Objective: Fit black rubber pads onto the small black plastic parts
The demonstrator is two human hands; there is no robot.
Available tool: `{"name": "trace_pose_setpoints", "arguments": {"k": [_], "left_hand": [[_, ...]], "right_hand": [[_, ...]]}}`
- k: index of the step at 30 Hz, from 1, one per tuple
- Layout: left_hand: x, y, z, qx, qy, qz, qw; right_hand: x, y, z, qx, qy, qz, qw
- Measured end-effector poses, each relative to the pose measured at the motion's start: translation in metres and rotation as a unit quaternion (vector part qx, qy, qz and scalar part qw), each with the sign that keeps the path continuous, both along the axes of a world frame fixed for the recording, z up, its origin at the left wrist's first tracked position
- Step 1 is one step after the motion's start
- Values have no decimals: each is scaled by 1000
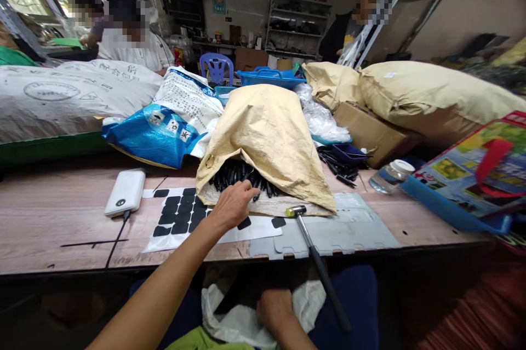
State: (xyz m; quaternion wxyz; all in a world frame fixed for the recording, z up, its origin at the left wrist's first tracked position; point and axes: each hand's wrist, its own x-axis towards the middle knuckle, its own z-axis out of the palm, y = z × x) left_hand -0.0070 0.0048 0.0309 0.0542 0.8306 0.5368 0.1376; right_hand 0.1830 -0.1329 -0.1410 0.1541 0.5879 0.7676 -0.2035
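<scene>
A tan sack [267,125] lies on the table with its mouth toward me. Slender black pen-like pieces [230,173] fill the opening. At that mouth is my left hand [235,203], its fingers bent together against the pieces; what they grip, if anything, is hidden. Down at my lap, my right hand [276,306] reaches into a white bag [230,314], and its fingers are out of sight. A mallet [310,246] with a yellow-tipped head rests by the sack, its black handle jutting over the table edge. Under my left forearm is a white sheet with black stickers [181,213].
A white power bank [125,194] with a cable sits at left. Blue-and-white [164,125] and white sacks [74,92] stand behind it. To the right are more black pieces [341,166], a glass jar [392,175], a carton [372,131] and a colourful box [468,175]. Several people are beyond.
</scene>
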Motion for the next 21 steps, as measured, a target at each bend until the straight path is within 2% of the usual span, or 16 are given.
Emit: {"name": "trace_pose_setpoints", "arguments": {"k": [4, 8, 11, 15, 19, 21], "left_hand": [[5, 41, -9, 22, 71, -76, 994], [10, 51, -9, 40, 93, -100, 990], [13, 39, -6, 38, 73, -109, 991], [11, 8, -1, 33, 23, -90, 995], [4, -20, -4, 7, -26, -70, 997], [2, -28, -11, -23, -50, -58, 997]], "right_hand": [[16, -13, 10, -19, -31, -19, 999], [28, -24, 27, -21, 31, -3, 999], [28, -27, 48, -13, 124, 5, 992], [23, -25, 84, 21, 260, 10, 965], [32, -13, 122, 158, 357, 1, 921], [46, -3, 135, 260, 364, -46, 893]]}}
